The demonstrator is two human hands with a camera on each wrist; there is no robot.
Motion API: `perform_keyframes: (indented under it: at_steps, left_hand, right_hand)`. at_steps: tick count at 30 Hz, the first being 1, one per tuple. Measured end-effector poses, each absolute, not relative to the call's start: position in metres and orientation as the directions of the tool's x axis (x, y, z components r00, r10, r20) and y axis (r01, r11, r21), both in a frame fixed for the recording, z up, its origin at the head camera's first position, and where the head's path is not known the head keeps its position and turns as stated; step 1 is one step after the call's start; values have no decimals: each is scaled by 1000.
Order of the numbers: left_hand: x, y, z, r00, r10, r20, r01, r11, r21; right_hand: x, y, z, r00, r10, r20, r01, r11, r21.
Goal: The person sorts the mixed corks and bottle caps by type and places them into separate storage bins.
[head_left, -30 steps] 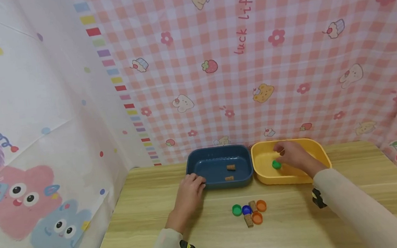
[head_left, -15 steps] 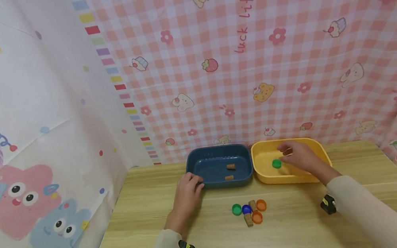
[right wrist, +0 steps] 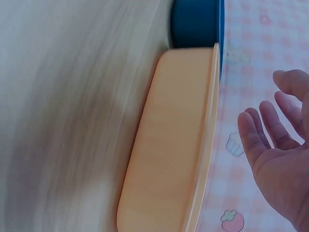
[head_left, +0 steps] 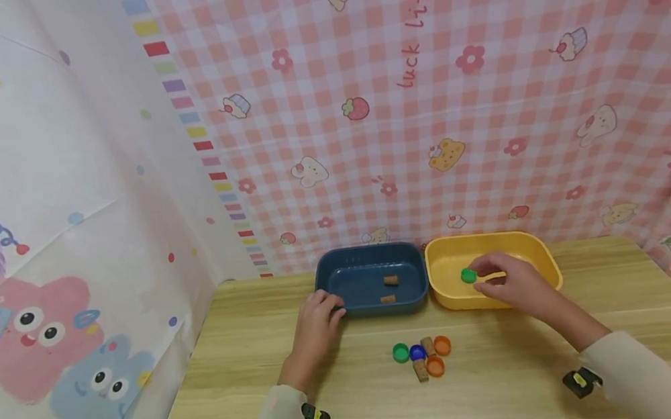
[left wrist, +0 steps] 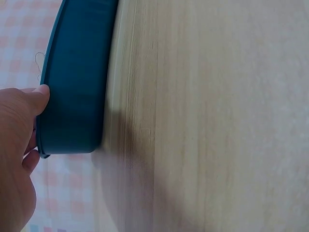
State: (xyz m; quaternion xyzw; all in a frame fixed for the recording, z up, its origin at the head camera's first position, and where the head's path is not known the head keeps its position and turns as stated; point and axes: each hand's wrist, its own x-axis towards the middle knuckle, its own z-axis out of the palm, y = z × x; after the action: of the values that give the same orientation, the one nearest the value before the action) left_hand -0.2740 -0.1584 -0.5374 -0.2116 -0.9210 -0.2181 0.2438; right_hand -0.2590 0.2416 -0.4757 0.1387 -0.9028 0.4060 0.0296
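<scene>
My left hand (head_left: 316,319) grips the front left corner of a dark blue plastic tray (head_left: 376,312). In the left wrist view its thumb lies at the tray's rim (left wrist: 47,72), with other fingers partly hidden beyond the corner. Two corks (head_left: 391,280) lie inside this tray. My right hand (head_left: 515,280) hovers over the front of a yellow tray (head_left: 466,301), holding nothing, its thumb and fingers apart. A green bottle cap (head_left: 468,275) lies in the yellow tray, just left of the fingertips. The right wrist view shows that hand (right wrist: 285,150) with fingers loosely bent above the rim.
In front of the trays, on the wooden table (head_left: 486,390), a small cluster holds a green cap (head_left: 400,353), a blue cap (head_left: 417,353), two orange caps (head_left: 435,366) and two corks (head_left: 420,370). A pink checked cloth (head_left: 329,142) hangs directly behind the trays.
The right hand has let go of the green cap, leaving it in the yellow tray, and has drawn back toward the front right. The left hand has stayed at the blue tray's corner.
</scene>
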Motion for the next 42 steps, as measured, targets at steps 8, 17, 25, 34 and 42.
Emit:
perform_keyframes:
  at_steps: [8,17,25,34,42]
  left_hand:
    - [-275,-158,-538,-791,311,527,505,817,276]
    - [-275,-158,-536,-812,314,492,493,820,290]
    - [-274,-158,-535,-817,313,484,484,828,282]
    - [-274,-159,-536,-813,318,488,485,833,266]
    - [-273,-158,-536,-804,321,501,502,818,281]
  right_hand:
    - [-238,229,-482,-917,-330,222,-380,562,-735]
    - [-227,214,-490,-902,-414,122,-355,553,-754]
    - [-224,206,-505,-883,-468,33,-322,552,-769]
    - [-220,192,-520,-857,-510,73,-389,549,-740]
    - [-221,183,-528,-863,-503,50,-389,598,-701]
